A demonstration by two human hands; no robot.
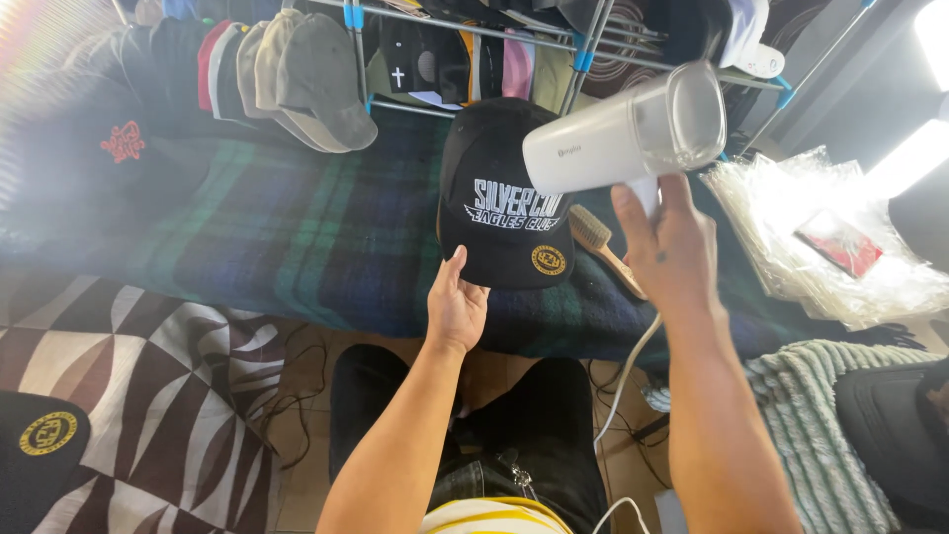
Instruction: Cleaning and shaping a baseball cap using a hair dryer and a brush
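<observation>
Holding one black cap [506, 213] by its brim, left hand [457, 307] closed on it, over the plaid blanket [277, 237]. Gripping one white hair dryer [628, 133], right hand [667, 247] wrapped around its handle. Lying beside: one brush [598, 237].

This looks like a small home workroom for cleaning or packing caps. A metal rack [465, 30] hung with many caps [297, 74] stands behind a table under a dark plaid blanket [267, 227]. A stack of clear plastic bags [820, 237] lies at the right, a wooden brush [605, 247] nearby, and a patterned rug [148, 396] covers the floor.
</observation>
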